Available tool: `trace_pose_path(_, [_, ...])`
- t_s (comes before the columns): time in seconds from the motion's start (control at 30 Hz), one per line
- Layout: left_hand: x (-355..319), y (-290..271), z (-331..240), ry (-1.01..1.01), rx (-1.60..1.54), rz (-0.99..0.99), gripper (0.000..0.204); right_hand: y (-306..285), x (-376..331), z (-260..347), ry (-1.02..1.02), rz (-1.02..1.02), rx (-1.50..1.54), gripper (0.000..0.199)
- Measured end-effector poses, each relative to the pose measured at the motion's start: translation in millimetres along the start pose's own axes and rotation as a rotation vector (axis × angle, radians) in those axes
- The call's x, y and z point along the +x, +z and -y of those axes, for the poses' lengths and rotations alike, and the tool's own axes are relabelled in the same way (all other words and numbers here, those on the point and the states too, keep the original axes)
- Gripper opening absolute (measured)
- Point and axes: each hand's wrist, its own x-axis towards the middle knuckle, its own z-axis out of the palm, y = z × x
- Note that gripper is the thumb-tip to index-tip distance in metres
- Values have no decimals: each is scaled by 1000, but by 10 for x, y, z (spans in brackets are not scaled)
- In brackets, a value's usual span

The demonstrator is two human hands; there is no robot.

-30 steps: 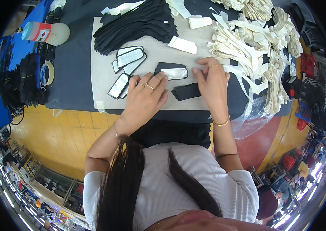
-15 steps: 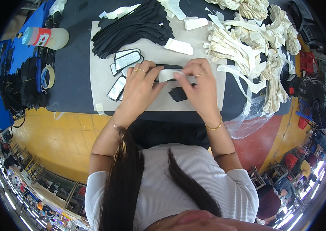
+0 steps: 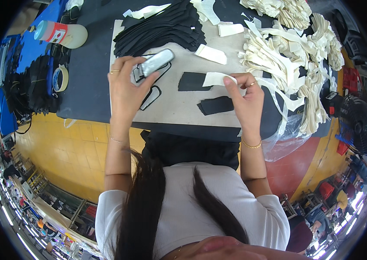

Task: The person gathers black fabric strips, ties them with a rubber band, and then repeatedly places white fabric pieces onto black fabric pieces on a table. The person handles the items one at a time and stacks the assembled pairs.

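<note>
My left hand (image 3: 125,84) grips a silver-grey oblong plate (image 3: 157,63) with a rounded end between thumb and fingers, tilted up over the other plates. Between the thumb and fingers of my right hand (image 3: 248,95) is one end of a white fabric strip (image 3: 213,79). Its other end overlaps a dark fabric piece (image 3: 191,81) lying on the pale board (image 3: 179,110). A black piece with jagged edges (image 3: 216,105) lies nearer me, beside the right hand. Black-edged oblong plates (image 3: 152,98) rest next to my left hand, partly covered by it.
Fanned black fabric pieces (image 3: 162,28) lie at the back. Folded white pieces (image 3: 211,54) sit right of them, and cream fabric bundles (image 3: 274,52) are heaped at the right. A bottle (image 3: 66,34) and a tape roll (image 3: 60,79) are at the left; a black fan (image 3: 357,117) stands far right.
My left hand has left the white strip, moved left and picked up a silver-grey plate. My right hand has shifted right, still pinching the strip. The whole view has moved slightly.
</note>
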Motion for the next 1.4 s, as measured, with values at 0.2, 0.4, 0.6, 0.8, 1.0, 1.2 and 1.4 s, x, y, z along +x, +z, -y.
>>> trace_pose_path(0.2, [-169,94,-10,163,88,20,47,237,54,10,18,65,-58,17])
trace_pose_path(0.4, [-490,285,-166,315,-45,172,34,398,88,8,-25,87,-222,16])
trace_pose_path(0.6, [-563,327,-207,358,-46,170,35,427,97,18,-68,74,-353,21])
trace_pose_path(0.8, [-579,333,-232,375,-36,163,41,439,83,20,-69,66,-398,21])
trace_pose_path(1.0, [-605,352,-234,388,-16,172,45,435,89,7,-79,63,-383,21])
trace_pose_path(1.2, [-635,359,-228,393,5,163,52,433,87,-2,-90,52,-372,20])
trace_pose_path(1.4, [-643,359,-251,362,90,160,62,432,85,-5,-96,47,-371,21])
